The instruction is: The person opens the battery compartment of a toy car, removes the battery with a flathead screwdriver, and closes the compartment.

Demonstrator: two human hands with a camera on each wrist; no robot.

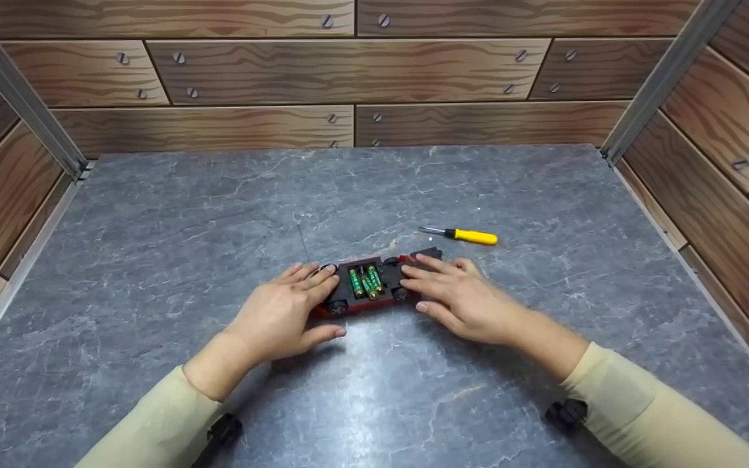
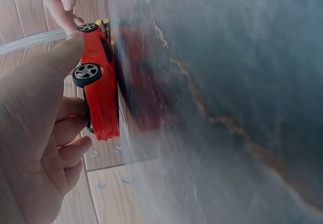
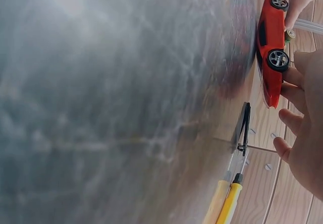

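A red toy car [image 1: 369,300] lies wheels up on the table, its black underside showing. Green batteries [image 1: 355,284] sit in the uncovered compartment in the middle; one end [image 3: 289,35] sticks up above the car's edge in the right wrist view. My left hand [image 1: 280,312] rests its fingers on the car's left end, thumb extended on the near side. On the other end lie the fairly straight fingers of my right hand [image 1: 469,299]. Just beyond those fingers is a flat black piece [image 1: 429,251], which appears edge-on as a thin black shape in the right wrist view.
Behind the right hand lies a screwdriver [image 1: 475,236] with a yellow handle, its tip pointing left. A thin dark wire [image 1: 303,240] stretches away from the car's left end. Wood-patterned panels [image 1: 348,71] enclose the grey marbled table [image 1: 218,208] at the back and sides.
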